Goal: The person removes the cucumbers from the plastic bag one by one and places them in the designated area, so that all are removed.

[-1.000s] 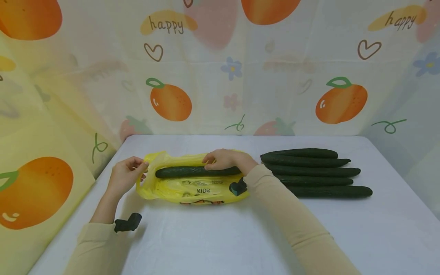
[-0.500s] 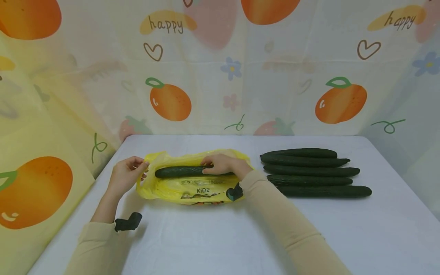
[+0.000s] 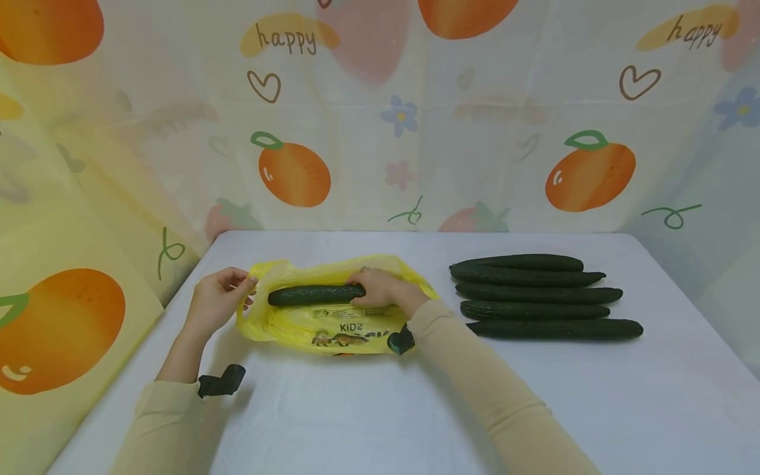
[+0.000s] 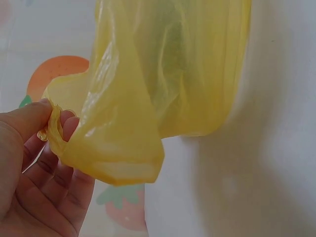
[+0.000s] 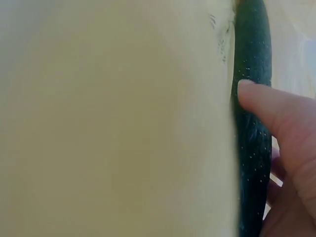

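A yellow plastic bag point(image 3: 332, 326) with printed lettering lies left of the table's middle. A dark green cucumber point(image 3: 311, 295) lies lengthwise at the bag, its left end toward the bag's handle; a greenish shade shows through the plastic in the left wrist view. My left hand point(image 3: 218, 298) pinches the bag's handle loop point(image 4: 57, 128) between thumb and fingers. Around the cucumber's right part, my right hand point(image 3: 382, 287) holds on, thumb point(image 5: 266, 106) on one side and fingers behind. That hand hides the cucumber's right end in the head view.
Several more cucumbers point(image 3: 534, 293) lie side by side at the table's right, just past my right forearm. A white cloth covers the table point(image 3: 332, 422). Behind it hangs a fruit-patterned curtain point(image 3: 356, 119).
My right hand has come down and slightly left, from above the cucumber to a grip around it. The bag's near side shows more print. The left hand has stayed on the handle.
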### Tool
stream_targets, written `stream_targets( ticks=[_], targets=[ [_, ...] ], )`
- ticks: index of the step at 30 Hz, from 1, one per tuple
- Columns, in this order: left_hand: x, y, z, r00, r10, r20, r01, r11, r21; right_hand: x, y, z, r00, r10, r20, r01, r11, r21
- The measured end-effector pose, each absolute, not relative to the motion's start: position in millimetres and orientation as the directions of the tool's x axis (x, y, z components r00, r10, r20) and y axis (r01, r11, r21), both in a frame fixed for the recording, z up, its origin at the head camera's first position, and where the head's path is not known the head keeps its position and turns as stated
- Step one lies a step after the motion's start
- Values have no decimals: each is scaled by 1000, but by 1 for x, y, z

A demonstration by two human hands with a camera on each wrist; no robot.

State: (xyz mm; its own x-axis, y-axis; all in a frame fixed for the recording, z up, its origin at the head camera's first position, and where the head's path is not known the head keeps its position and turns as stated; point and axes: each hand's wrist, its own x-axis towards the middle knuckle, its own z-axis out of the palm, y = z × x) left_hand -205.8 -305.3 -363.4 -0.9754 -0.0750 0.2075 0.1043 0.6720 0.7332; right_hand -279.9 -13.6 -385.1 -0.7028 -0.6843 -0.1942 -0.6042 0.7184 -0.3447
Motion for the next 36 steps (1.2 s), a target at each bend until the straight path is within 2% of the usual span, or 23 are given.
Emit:
stream_targets(
  ticks=[9,16,27,36],
  targets=[
    [-205,-305,-363,-976,-80,202,96,675,732,-279,-15,-390,-737,-649,-189,-580,751,-316],
    [-205,-307,-363,-976,-88,200,85,690,719,-279,-14,-392,-728,-664,-167,-606,739,-295],
    [-201,-308,-361,-975,-95,202,81,693,717,-277,-13,-388,-709,-681,-186,-608,723,-330],
    [-202,-307,-359,-971,-82,223,106,690,716,-274,-7,-376,-684,-717,-132,-638,676,-369]
  ],
)
